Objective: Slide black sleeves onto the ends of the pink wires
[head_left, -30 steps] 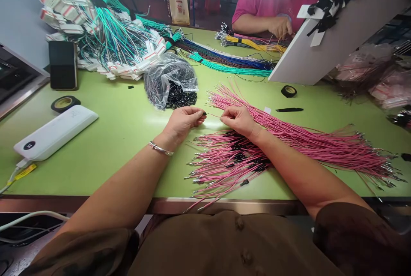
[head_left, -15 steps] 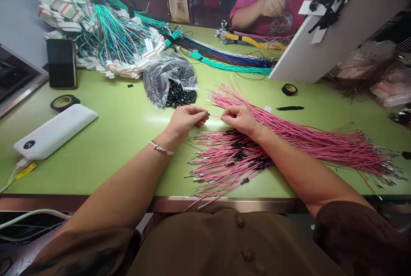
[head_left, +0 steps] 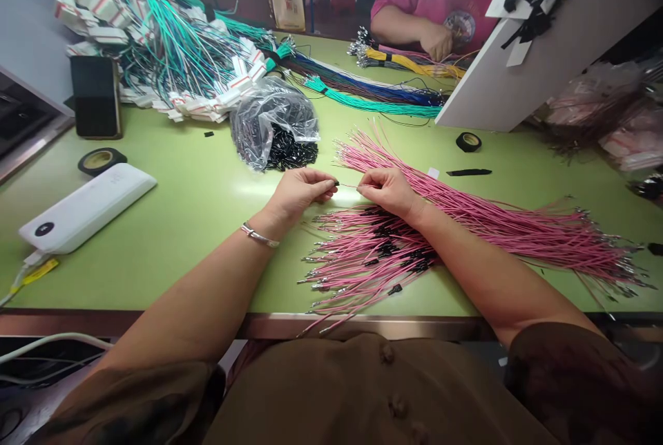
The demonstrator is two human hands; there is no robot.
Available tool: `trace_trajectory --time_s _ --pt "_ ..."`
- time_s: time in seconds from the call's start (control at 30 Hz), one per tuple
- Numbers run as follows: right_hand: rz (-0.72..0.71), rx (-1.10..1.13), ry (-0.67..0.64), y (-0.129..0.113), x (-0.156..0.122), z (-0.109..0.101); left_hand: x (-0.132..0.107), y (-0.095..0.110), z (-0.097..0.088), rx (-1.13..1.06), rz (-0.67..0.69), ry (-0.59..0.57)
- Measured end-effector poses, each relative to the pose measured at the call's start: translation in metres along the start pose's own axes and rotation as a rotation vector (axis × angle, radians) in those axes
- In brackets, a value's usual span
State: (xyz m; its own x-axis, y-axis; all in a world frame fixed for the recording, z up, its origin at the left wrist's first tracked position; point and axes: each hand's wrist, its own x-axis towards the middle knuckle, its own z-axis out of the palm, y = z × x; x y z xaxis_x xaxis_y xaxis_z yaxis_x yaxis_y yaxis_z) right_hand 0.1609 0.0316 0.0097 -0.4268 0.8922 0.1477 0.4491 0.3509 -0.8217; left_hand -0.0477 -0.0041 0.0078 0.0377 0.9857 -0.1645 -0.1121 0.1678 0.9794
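Note:
My left hand (head_left: pixel 298 193) pinches a small black sleeve (head_left: pixel 336 184) at its fingertips. My right hand (head_left: pixel 387 191) pinches the end of a pink wire (head_left: pixel 351 186) that points at the sleeve. Both hands hover over the green table (head_left: pixel 207 224), a few centimetres apart. Under my right wrist lies a pile of pink wires (head_left: pixel 373 255) with black sleeves on them. A longer bundle of pink wires (head_left: pixel 492 217) stretches off to the right. A clear bag of black sleeves (head_left: pixel 274 130) sits just beyond my left hand.
A white power bank (head_left: pixel 85 206), a tape roll (head_left: pixel 98 160) and a black phone (head_left: pixel 96 96) lie at the left. Teal and blue wire harnesses (head_left: pixel 181 58) fill the far left. A white board (head_left: pixel 518 65) leans at the right. Another person's hand (head_left: pixel 438 41) works yellow wires opposite.
My hands have barely moved; the sleeve and the wire tip stay close together. The other person's hand went up and came back down to the yellow wires.

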Motion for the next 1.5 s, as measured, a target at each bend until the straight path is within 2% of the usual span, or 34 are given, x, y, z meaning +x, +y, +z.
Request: trace_trajectory --time_s 0.2,0.33,0.4,0.47,0.57,0.6,0.67,0.77,0.87,0.97,1.03,1.1,1.17,1.2,1.23,1.33,1.37,1.4,1.5 --pt "-0.041 -0.026 -0.075 0.004 0.001 -0.003 0.001 -0.002 0.008 0.412 0.215 0.032" --pt "-0.095 -0.023 -0.173 0.003 0.001 -0.003 0.002 -0.004 0.018 0.429 0.239 -0.078" --pt "-0.081 -0.006 -0.205 0.003 0.000 -0.003 0.003 -0.005 0.022 0.444 0.276 -0.087" --pt "-0.004 0.095 -0.195 0.004 0.001 -0.004 0.003 -0.006 0.025 0.409 0.274 -0.074" --pt "0.111 0.233 -0.093 0.005 0.003 -0.007 0.003 -0.008 0.025 0.302 0.176 -0.114" --pt "0.103 0.213 -0.045 0.006 0.003 -0.008 0.003 -0.009 0.025 0.279 0.155 -0.133" --pt "-0.001 0.074 -0.004 0.006 0.004 -0.007 0.004 -0.011 0.024 0.251 0.145 -0.157" --pt "-0.229 -0.234 -0.080 0.005 0.004 -0.002 0.007 -0.012 0.023 0.234 0.150 -0.158" --pt "-0.331 -0.501 -0.125 0.002 0.002 0.000 0.008 -0.012 0.021 0.250 0.141 -0.124" --pt "-0.252 -0.624 -0.167 -0.003 0.001 -0.013 0.003 -0.008 0.018 0.298 0.111 -0.099" --pt "-0.160 -0.596 -0.288 -0.004 0.000 -0.027 -0.003 -0.003 0.015 0.429 0.133 -0.142" --pt "-0.092 -0.449 -0.363 -0.004 -0.001 -0.038 -0.009 0.004 0.011 0.605 0.196 -0.249" --pt "-0.062 -0.243 -0.329 -0.001 -0.001 -0.041 -0.011 0.010 0.004 0.751 0.275 -0.327" --pt "-0.052 -0.144 -0.281 0.000 0.000 -0.040 -0.010 0.012 0.000 0.813 0.317 -0.303" --pt "-0.037 -0.059 -0.226 0.002 0.000 -0.037 -0.008 0.014 -0.005 0.876 0.363 -0.228" --pt "0.032 0.082 -0.119 0.008 0.002 -0.025 0.004 0.014 -0.026 1.057 0.446 0.098" --pt "0.055 0.100 -0.106 0.009 0.003 -0.022 0.009 0.012 -0.033 1.108 0.436 0.144" --pt "0.074 0.108 -0.095 0.010 0.003 -0.019 0.014 0.011 -0.038 1.153 0.413 0.152" --pt "0.113 0.100 -0.055 0.011 0.004 -0.015 0.022 0.007 -0.045 1.268 0.364 0.069"
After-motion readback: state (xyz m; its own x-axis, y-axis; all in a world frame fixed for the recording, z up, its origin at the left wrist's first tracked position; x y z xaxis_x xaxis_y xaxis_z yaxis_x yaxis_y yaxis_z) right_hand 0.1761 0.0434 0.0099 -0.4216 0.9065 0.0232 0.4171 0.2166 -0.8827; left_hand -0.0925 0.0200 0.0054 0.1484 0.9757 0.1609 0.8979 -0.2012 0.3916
